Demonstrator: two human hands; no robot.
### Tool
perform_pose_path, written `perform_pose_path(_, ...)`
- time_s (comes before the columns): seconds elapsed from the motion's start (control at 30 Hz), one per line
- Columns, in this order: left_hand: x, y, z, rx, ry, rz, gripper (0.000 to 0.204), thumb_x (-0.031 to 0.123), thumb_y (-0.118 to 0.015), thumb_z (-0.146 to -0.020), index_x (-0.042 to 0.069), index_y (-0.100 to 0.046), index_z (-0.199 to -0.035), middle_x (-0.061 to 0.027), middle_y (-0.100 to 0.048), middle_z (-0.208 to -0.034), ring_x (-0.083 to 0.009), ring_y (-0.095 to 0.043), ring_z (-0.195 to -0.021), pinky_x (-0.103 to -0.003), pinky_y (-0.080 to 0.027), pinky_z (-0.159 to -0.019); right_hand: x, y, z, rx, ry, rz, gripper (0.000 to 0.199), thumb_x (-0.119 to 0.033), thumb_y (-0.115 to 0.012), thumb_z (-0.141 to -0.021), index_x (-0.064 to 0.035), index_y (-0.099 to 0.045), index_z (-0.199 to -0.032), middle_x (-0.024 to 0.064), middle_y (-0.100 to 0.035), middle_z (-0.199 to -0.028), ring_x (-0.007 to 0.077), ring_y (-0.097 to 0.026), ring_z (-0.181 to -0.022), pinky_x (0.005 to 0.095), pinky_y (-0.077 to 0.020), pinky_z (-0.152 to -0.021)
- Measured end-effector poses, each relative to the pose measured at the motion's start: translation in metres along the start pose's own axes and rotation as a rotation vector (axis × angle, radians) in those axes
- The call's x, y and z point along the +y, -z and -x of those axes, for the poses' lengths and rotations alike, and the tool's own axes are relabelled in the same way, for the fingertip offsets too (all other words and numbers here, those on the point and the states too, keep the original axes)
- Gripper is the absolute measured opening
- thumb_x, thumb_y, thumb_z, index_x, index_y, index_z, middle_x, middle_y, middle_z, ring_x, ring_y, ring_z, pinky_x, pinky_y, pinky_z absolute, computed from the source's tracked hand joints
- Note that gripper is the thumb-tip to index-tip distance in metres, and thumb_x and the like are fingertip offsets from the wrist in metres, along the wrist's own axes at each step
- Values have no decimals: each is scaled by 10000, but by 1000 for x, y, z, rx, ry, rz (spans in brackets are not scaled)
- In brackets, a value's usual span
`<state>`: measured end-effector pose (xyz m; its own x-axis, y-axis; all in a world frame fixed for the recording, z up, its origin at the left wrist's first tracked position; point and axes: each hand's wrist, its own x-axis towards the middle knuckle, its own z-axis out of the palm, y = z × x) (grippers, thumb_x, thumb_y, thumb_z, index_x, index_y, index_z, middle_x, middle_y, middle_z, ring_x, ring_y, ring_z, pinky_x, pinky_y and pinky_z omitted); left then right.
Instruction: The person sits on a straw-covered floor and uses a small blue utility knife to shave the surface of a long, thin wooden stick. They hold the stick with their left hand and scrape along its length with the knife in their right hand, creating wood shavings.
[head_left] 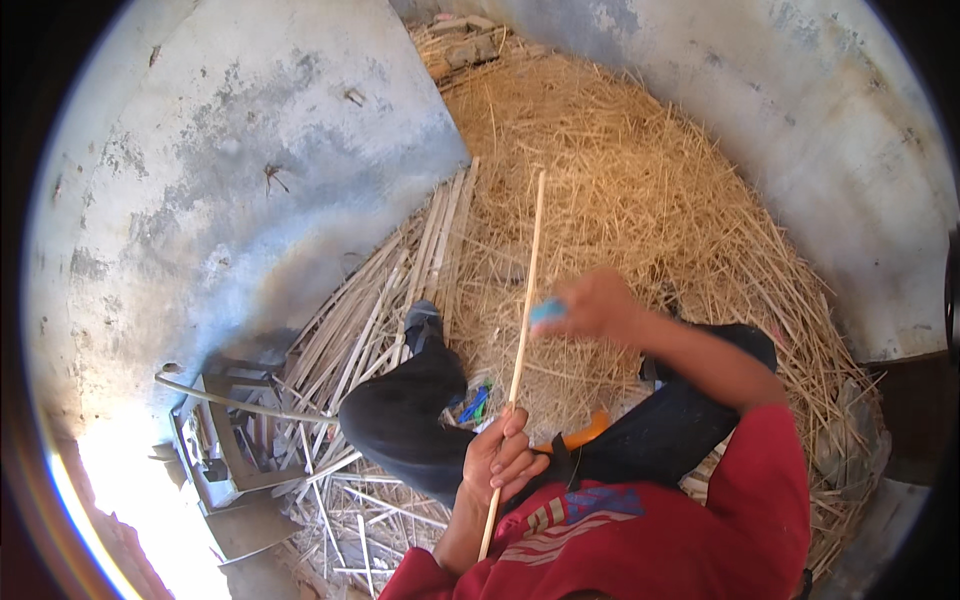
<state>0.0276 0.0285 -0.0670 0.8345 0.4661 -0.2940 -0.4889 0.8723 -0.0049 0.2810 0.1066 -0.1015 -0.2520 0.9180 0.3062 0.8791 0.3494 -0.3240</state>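
Note:
A long, thin pale wooden stick (530, 270) slants up and away from my lap, its far end over the straw. My left hand (503, 458) is closed around its lower part, close to my red shirt. Beside the stick's middle is my right hand (603, 308), smeared by motion, with its fingers closed on a small blue piece (548, 312). That piece is at or very near the stick; contact cannot be made out, nor can its exact kind. Below, an orange curved handle-like thing (588, 430) lies by my dark trousers.
Loose straw and shavings (630, 170) heap up ahead and to the right. Split wooden strips (350, 310) lie bundled at the left. A box-like frame (225, 440) stands by the left wall (270, 120). Another wall (800, 150) closes the right side. A clear plastic bag (855, 430) sits at right.

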Motion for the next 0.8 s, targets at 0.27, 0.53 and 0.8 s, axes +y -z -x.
perform_pose_path(0.27,5,-8,6,166,-8,-223,327,274,-215,-1044,136,-408,-819,47,-351,-397,-96,-349,-281,-257,-353,-530,-8,0,2,140,153,4,738,-804,-385,-786,-128,-545,-537,17,-457,-422,182,-465,-348,334,-363,-342)
perform_pose_path(0.53,6,-17,-4,221,14,-337,326,309,-271,-1041,121,-394,-805,31,-296,-418,-96,-274,-279,-233,-334,-478,42,-1,-10,92,-94,59,670,-770,-490,-768,-133,-623,-608,31,-503,-444,189,-496,-376,350,-374,-359)
perform_pose_path(0.8,-8,-20,12,254,118,-438,308,294,-310,-1034,103,-423,-821,21,-350,-434,-103,-315,-291,-247,-361,-493,171,34,-40,136,-684,345,595,-633,-366,-922,-168,-721,-814,34,-541,-512,179,-504,-418,325,-361,-374)
